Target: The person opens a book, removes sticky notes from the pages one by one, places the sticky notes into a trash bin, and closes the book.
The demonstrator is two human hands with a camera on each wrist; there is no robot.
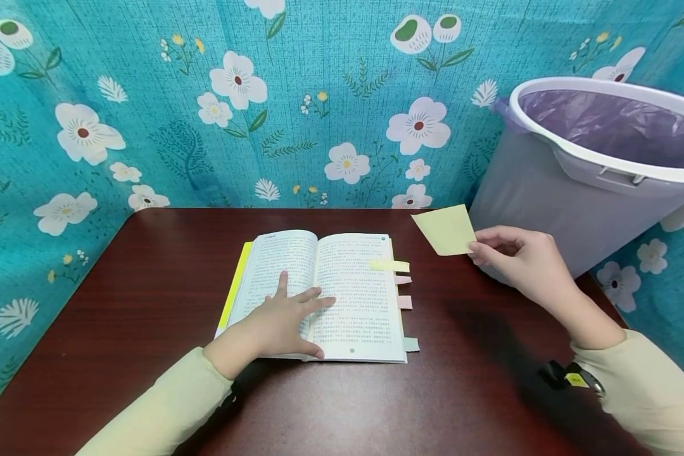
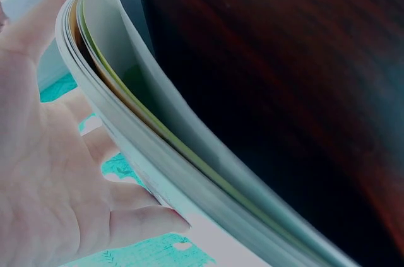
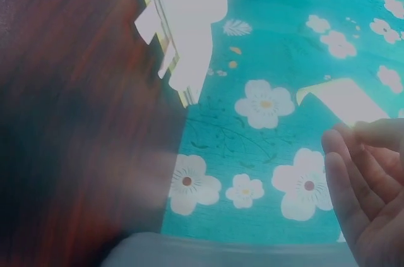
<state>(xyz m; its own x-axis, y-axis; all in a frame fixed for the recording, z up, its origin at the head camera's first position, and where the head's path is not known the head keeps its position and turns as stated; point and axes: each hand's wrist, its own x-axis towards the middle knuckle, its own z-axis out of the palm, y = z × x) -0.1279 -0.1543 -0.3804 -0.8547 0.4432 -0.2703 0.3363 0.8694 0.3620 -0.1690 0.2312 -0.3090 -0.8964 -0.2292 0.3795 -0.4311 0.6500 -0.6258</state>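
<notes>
An open book (image 1: 356, 326) lies on the dark table with printed pages showing. Spread across its lower middle, my left hand (image 1: 276, 320) rests on both pages with fingers straight. Several sticky tabs in yellow, pink and pale green (image 1: 411, 344) stick out from the book's right edge. To the right, my right hand (image 1: 519, 259) pinches a yellow sticky note (image 1: 447, 231) by its corner, between thumb and fingertips. The right wrist view also shows the note (image 3: 350, 100), washed out by light, in that pinch. In the left wrist view, the book's page edges (image 2: 189, 147) curve beside the palm.
A grey trash bin (image 1: 524, 183) with a purple liner stands at the right, just behind my right hand. Behind the brown table (image 1: 148, 285) hangs a teal flowered cloth (image 1: 296, 126).
</notes>
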